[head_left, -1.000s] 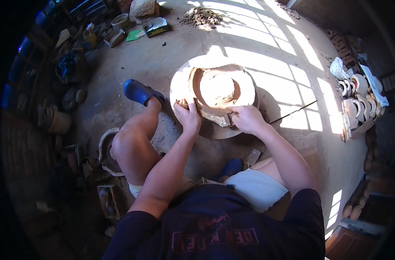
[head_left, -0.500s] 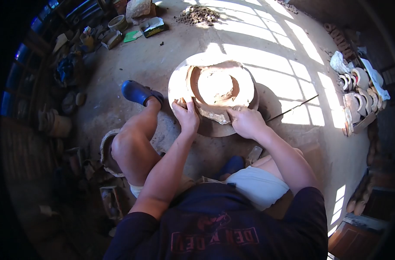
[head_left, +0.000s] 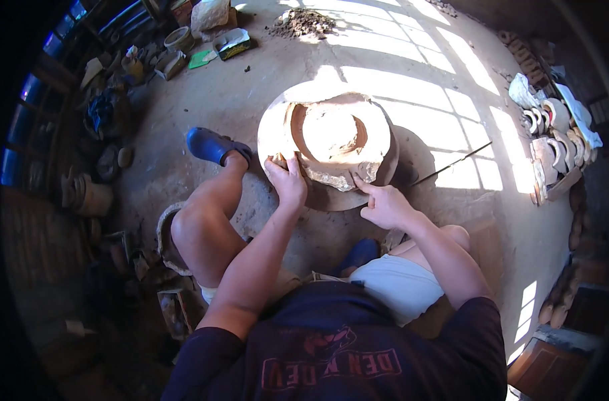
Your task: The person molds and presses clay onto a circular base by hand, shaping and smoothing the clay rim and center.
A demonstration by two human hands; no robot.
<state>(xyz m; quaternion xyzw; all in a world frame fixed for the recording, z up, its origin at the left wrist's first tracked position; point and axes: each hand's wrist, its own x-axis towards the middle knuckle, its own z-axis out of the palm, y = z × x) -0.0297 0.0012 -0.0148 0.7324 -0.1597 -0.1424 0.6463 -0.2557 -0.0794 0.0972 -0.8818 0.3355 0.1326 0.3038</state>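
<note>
A round, ring-walled clay form (head_left: pixel 326 159) with a raised round middle lies on a wide disc (head_left: pixel 336 200) on the floor before me. Its near edge is rough and broken-looking. At the left of that edge, my left hand (head_left: pixel 289 182) is closed, with a small brownish clay lump (head_left: pixel 279 158) between thumb and fingers. My right hand (head_left: pixel 386 206) points its index finger at the near edge, the tip touching the clay; the thumb is apart and the other fingers are curled. No tool shows in the right hand.
A thin dark rod (head_left: pixel 454 162) lies right of the disc. Curved clay pieces (head_left: pixel 559 154) are stacked at the far right. A rubble heap (head_left: pixel 303 24), a small box (head_left: pixel 232 42) and a bowl (head_left: pixel 180 38) stand at the back. My blue clog (head_left: pixel 209 144) is left of the disc.
My right hand has drawn slightly back towards me, and its index finger is now stretched out along the clay's near edge. The left hand stays at its place.
</note>
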